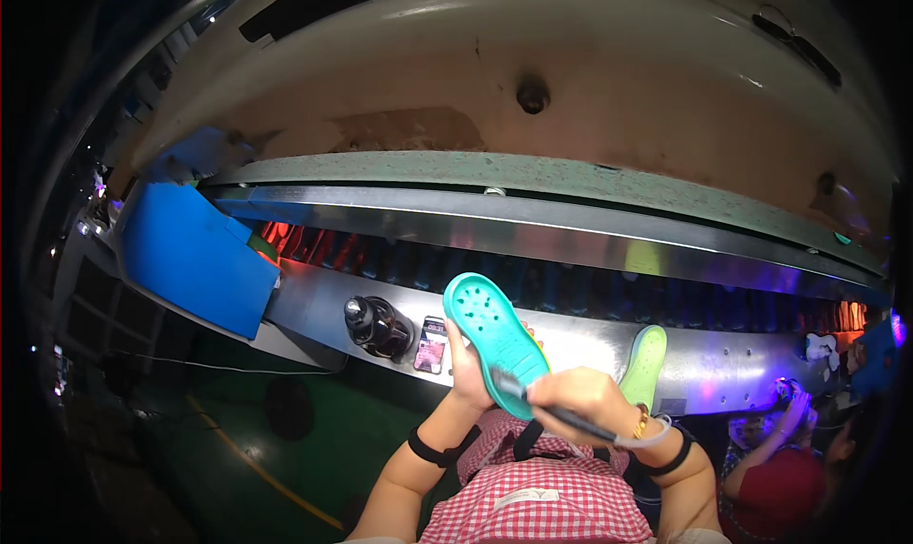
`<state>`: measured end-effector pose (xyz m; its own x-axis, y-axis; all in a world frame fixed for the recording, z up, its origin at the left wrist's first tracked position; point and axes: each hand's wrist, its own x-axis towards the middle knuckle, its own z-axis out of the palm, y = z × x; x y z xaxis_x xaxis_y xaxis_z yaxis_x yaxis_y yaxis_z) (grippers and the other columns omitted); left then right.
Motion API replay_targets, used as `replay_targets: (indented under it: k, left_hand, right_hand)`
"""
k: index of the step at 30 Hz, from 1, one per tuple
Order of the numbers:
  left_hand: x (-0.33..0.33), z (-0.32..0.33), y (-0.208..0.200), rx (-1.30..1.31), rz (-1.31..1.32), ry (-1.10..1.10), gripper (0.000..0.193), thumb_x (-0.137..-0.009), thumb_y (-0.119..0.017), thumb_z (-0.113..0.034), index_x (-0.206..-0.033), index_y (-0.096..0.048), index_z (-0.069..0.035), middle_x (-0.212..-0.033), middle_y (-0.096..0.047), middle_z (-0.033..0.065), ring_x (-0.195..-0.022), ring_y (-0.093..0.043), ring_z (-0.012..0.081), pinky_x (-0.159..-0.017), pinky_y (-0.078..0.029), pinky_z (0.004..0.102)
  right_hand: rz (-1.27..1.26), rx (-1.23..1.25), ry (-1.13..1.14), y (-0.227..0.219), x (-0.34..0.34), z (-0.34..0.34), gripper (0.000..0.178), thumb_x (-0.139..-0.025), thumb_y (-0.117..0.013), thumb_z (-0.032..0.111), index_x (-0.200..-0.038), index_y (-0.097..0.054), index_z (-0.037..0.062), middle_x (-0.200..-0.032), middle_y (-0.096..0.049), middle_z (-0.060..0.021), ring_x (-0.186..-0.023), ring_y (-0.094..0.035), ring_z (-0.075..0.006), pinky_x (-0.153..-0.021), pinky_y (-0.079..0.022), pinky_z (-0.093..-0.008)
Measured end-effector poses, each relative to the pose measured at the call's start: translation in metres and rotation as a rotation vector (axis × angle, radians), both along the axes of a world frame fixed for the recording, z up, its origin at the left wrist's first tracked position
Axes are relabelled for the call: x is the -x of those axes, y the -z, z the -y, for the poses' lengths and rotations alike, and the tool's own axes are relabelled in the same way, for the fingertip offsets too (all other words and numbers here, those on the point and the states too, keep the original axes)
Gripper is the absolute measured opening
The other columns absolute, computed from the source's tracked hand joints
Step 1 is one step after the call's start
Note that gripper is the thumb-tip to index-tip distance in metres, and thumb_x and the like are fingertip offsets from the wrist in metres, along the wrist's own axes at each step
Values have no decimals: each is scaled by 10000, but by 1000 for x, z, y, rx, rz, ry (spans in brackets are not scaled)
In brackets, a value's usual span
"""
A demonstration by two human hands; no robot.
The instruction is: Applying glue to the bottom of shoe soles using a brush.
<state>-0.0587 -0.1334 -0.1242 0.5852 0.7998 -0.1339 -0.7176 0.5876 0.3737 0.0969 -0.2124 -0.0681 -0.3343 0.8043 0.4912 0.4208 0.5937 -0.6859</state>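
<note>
My left hand (466, 371) grips a turquoise shoe sole (490, 330) by its left edge. The sole is tilted, with its round, holed end pointing away from me. In my right hand (585, 398) is a dark-handled brush (510, 384), its bristles against the near part of the sole. A yellow-orange edge shows behind the sole's right side. To the right, a light green sole (647, 361) rests on the metal ledge (590, 340), partly behind my right hand. A pale, tube-like strip (656, 437) runs by my right wrist.
On the ledge stand a black bottle-like container (380, 327) and a phone (431, 344). Behind runs a conveyor (561, 285) of dark slats under a large pale machine housing (609, 97). A blue panel (195, 249) stands left. A co-worker in red (785, 477) sits right.
</note>
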Motion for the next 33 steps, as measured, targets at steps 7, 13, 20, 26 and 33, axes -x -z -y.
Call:
replay_targets:
  k: [7, 13, 20, 26, 33]
  left_hand:
    - [-6, 11, -23, -47, -6, -52, 833, -766, -203, -728, -1164, -429, -32, -922, -553, 163, -885, -541, 314, -866, -397, 501]
    - [-5, 5, -28, 3, 197, -105, 805, -760, -280, -716, -1171, -446, -46, -922, -558, 116, -873, -521, 264, -890, -373, 455]
    - [10, -10, -28, -168, 106, -171, 845, -697, -370, -751, -1112, -475, -22, -943, -548, 136, -899, -524, 267, -907, -367, 466]
    - [5, -8, -56, -100, 131, -221, 827, -718, -379, -727, -1085, -480, 8, -980, -546, 148, -951, -527, 274, -969, -333, 468]
    - [2, 6, -50, -349, 166, -186, 649, -869, -292, -522, -1317, -276, -53, -1216, -433, 202, -1118, -442, 345, -977, -326, 468]
  right_hand:
    - [-208, 130, 106, -24, -16, -12, 179, -726, -645, 66, -901, -626, 32, -836, -639, -112, -767, -630, -234, -700, -498, -298]
    - [-290, 228, -259, -27, -1, 4, 196, -701, -666, 32, -892, -624, 19, -883, -635, -120, -819, -628, -233, -746, -496, -303]
    - [-216, 253, -295, -21, -15, 4, 196, -725, -649, 19, -920, -625, 23, -937, -630, -125, -945, -588, -225, -845, -453, -344]
    - [-659, 444, -207, 11, -20, -6, 159, -773, -592, 10, -928, -568, -11, -977, -586, -145, -1024, -530, -258, -915, -394, -385]
    - [-1235, 652, -106, 13, 7, -1, 137, -783, -576, 22, -910, -543, -16, -918, -570, -141, -952, -563, -243, -831, -456, -345]
